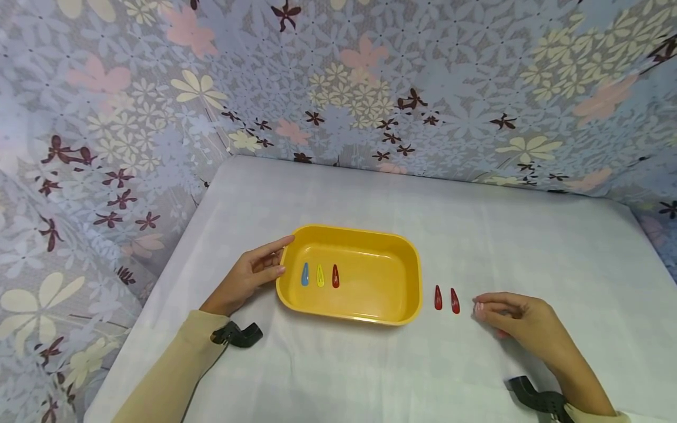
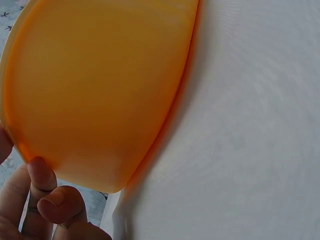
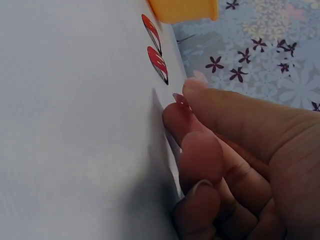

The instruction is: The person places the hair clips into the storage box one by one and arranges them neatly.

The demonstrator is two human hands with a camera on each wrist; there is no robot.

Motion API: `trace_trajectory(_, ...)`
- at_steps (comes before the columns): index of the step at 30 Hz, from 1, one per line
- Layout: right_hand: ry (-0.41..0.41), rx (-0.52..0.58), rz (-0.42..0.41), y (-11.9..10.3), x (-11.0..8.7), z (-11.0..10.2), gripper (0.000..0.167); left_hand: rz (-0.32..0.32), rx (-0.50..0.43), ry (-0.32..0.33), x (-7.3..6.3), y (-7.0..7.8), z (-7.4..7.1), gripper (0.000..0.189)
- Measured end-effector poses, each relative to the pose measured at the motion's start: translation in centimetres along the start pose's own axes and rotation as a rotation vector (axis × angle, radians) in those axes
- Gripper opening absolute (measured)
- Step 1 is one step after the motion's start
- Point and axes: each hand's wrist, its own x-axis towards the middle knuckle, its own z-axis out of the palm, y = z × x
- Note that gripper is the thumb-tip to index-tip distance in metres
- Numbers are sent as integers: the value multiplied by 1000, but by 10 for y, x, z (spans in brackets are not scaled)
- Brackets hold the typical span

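The left hand (image 1: 245, 279) is gripping a yellow tray (image 1: 375, 276) by its left end, fingers curled
The right hand (image 1: 520, 320) is pinching a small reddish piece (image 3: 181, 99) (mostly hidden) between thumb and forefinger, near two red clips (image 1: 438, 298) lying just beside the tray; a blue clip (image 1: 304, 274), a yellow clip (image 1: 319, 276) and a third red clip (image 1: 335, 277) are lying in a row inside it.

the head view is bright, wrist views dimmer, soft shadow beside the right fingers (image 3: 201, 157).
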Motion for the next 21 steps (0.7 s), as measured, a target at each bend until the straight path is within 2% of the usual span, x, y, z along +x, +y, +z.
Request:
trace_trajectory(11, 37, 13, -52, 1, 0, 0, 52, 5, 4, -4, 1, -1, -1, 58)
trace_trajectory(21, 32, 43, -65, 4, 0, -2, 54, 1, 7, -2, 0, 0, 0, 58)
